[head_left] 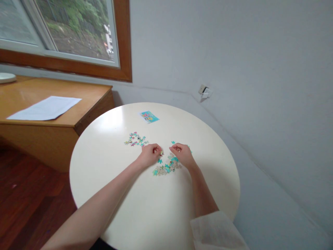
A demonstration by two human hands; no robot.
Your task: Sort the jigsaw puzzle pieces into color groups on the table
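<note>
My left hand [150,155] is closed in a pinch on a small puzzle piece [161,153] above the table. To its right, my right hand [182,155] has its thumb and forefinger pressed together. Whatever it may hold is too small to make out. Just below and between the hands lies a loose pile of puzzle pieces [167,168], turquoise, green and greyish. A second cluster of multicoloured pieces [134,139] is spread beyond my left hand. One turquoise piece [173,142] lies by the right fingertips, and a few others are partly hidden behind that hand.
A turquoise picture card [149,117] lies toward the far side of the round white table [109,177]. At left stands a wooden desk [96,93] bearing a white paper sheet [47,108]. A wall socket with a plug [205,91] is beyond the table's right side.
</note>
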